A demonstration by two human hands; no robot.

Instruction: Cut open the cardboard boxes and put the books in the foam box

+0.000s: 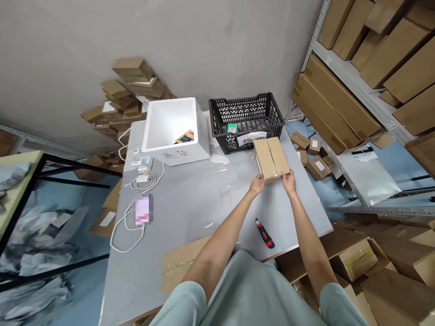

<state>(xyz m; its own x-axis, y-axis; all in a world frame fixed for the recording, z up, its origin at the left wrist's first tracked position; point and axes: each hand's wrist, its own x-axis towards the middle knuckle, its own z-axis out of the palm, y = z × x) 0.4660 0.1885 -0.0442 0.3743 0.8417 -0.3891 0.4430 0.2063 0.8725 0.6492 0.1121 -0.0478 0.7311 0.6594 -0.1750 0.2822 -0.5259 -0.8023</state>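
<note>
You have two hands on one small, tan, rectangular cardboard box (271, 158): your left hand (257, 184) at its near left corner, your right hand (289, 182) at its near right. Both are partly closed, fingers bent about those corners; you cannot tell how far they reach underneath. On the grey table (197, 194) you also have one white, square-sided foam box (197, 153), one black, latticed plastic crate (222, 141) with one green card-like item (232, 128) inside, one red-and-black utility knife (264, 234) and one flat, tan cardboard piece (181, 262) partly behind your left forearm.

The box is at the table's far right, just in front of the crate. Its top flaps nearly meet along a narrow, dark seam running away from you. Shiny clear tape shows at the near edge, and the left side looks pale.
</note>
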